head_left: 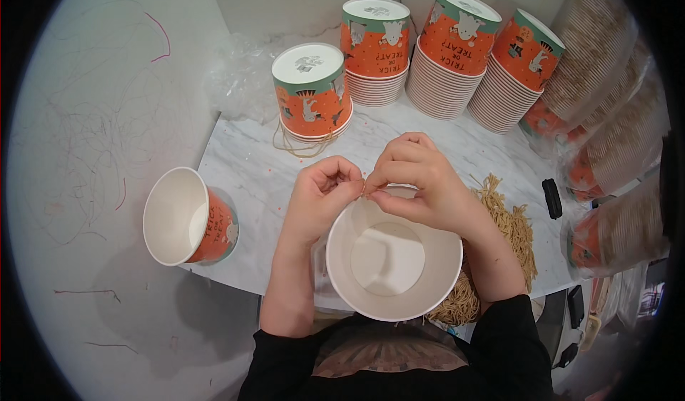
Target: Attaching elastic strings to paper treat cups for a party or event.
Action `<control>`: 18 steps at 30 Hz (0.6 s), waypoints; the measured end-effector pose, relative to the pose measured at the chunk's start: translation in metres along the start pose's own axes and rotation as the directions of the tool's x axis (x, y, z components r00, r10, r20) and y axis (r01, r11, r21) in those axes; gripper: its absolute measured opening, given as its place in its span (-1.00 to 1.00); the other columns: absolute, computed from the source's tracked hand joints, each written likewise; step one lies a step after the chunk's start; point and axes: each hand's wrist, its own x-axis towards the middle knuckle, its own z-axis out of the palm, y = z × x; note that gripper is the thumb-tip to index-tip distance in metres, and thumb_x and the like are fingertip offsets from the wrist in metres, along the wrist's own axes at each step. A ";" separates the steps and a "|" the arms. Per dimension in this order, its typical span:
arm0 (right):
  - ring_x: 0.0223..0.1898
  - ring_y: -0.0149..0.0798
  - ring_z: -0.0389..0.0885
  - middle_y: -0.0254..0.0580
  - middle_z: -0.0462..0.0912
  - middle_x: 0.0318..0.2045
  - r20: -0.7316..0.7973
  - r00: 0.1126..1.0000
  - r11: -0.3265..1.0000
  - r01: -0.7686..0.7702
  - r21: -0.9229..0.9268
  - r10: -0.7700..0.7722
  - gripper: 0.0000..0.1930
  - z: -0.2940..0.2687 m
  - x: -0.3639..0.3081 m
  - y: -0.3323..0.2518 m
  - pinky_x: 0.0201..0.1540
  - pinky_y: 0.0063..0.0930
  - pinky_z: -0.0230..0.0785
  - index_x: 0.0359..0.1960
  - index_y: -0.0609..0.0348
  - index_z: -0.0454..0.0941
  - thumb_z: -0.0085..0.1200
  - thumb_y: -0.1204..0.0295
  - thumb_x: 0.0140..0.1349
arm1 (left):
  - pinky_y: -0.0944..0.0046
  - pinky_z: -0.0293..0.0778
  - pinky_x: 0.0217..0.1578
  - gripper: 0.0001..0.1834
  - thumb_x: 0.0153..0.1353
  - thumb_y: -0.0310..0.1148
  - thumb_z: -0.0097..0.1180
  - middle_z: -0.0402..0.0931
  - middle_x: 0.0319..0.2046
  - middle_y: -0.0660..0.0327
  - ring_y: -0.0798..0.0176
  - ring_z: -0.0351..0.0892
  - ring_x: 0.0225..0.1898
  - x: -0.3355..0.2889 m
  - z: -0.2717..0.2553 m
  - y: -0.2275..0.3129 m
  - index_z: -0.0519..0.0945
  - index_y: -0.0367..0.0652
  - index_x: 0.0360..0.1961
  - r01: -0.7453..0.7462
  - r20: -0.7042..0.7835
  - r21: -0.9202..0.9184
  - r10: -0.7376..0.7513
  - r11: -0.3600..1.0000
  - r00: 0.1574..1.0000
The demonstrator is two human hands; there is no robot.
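A paper bucket (389,258) with a white inside stands mouth up close to my body. At its far rim my left hand (325,194) and my right hand (414,176) meet, both closed in a pinch. Between the fingertips shows a short bit of tan cord (364,187); most of it is hidden by the fingers. Under and beside my right forearm lies a bundle of tan cords (503,222). Another bucket (221,226), orange and green outside, leans with its mouth toward the left at the table's left edge.
Farther back, an upside-down bucket stack (310,98) has loops of cord (303,144) at its base. Three taller stacks stand behind, including a middle stack (446,69). Plastic-wrapped bucket stacks (606,148) line the right side, near a small black object (551,198). A scribbled wall (93,137) bounds the left.
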 end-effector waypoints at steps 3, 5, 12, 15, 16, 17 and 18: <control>-0.31 -0.34 0.60 -0.42 0.57 -0.42 0.003 1.000 1.000 -0.007 -0.002 0.007 -0.91 0.002 0.000 0.003 0.13 -0.27 0.23 -0.38 0.04 0.65 0.29 0.48 0.06 | 0.50 0.37 -0.32 -0.95 0.12 -0.59 0.18 0.57 -0.36 0.38 0.57 0.45 -0.35 0.001 0.007 -0.004 0.60 -0.24 -0.37 -0.094 -0.163 0.261 0.140 0.961 0.977; -0.32 -0.34 0.60 -0.41 0.57 -0.43 0.006 1.000 1.000 -0.011 -0.004 0.011 -0.92 0.002 -0.001 0.003 0.13 -0.28 0.23 -0.39 0.05 0.64 0.29 0.48 0.07 | 0.48 0.35 -0.36 -0.94 0.05 -0.58 0.23 0.55 -0.41 0.37 0.56 0.42 -0.39 0.002 0.010 -0.003 0.60 -0.24 -0.42 -0.189 -0.192 0.377 0.276 0.907 0.942; -0.32 -0.33 0.61 -0.34 0.60 -0.42 -0.027 0.998 0.993 -0.050 0.104 0.053 -0.91 0.000 0.001 0.001 0.04 -0.36 0.34 -0.35 0.14 0.62 0.26 0.50 0.11 | 0.48 0.27 -0.35 -0.86 0.04 -0.69 0.20 0.41 -0.40 0.37 0.53 0.32 -0.40 -0.001 0.014 0.001 0.62 -0.28 -0.36 -0.383 -0.081 0.573 0.515 0.725 0.853; -0.26 -0.37 0.58 -0.30 0.63 -0.36 0.048 0.963 0.892 -0.266 0.366 0.267 -0.92 -0.001 0.002 -0.002 -0.04 -0.44 0.39 -0.33 0.21 0.61 0.23 0.58 0.13 | 0.48 0.28 -0.34 -0.83 0.05 -0.69 0.24 0.41 -0.40 0.36 0.51 0.33 -0.40 -0.002 0.013 0.000 0.65 -0.27 -0.32 -0.386 -0.096 0.560 0.520 0.733 0.849; -0.26 -0.37 0.58 -0.30 0.63 -0.36 0.047 0.962 0.892 -0.266 0.365 0.268 -0.92 -0.001 0.001 -0.001 -0.04 -0.44 0.39 -0.33 0.21 0.61 0.23 0.58 0.13 | 0.47 0.29 -0.33 -0.84 0.06 -0.68 0.25 0.41 -0.40 0.36 0.50 0.34 -0.39 -0.001 0.014 0.001 0.65 -0.27 -0.31 -0.392 -0.085 0.560 0.521 0.730 0.849; -0.25 -0.40 0.57 -0.30 0.63 -0.35 0.041 0.957 0.876 -0.280 0.393 0.288 -0.93 -0.001 0.000 0.001 -0.06 -0.47 0.40 -0.32 0.24 0.60 0.21 0.56 0.17 | 0.47 0.29 -0.33 -0.85 0.07 -0.67 0.27 0.42 -0.40 0.36 0.50 0.34 -0.38 -0.001 0.015 0.001 0.66 -0.27 -0.30 -0.397 -0.075 0.560 0.522 0.727 0.850; -0.23 -0.43 0.56 -0.31 0.64 -0.34 0.035 0.951 0.858 -0.293 0.422 0.307 -0.93 -0.001 -0.001 0.003 -0.07 -0.49 0.42 -0.30 0.27 0.59 0.20 0.55 0.21 | 0.47 0.29 -0.33 -0.85 0.07 -0.67 0.27 0.42 -0.40 0.36 0.50 0.34 -0.38 -0.001 0.016 0.002 0.66 -0.27 -0.30 -0.398 -0.074 0.559 0.522 0.727 0.850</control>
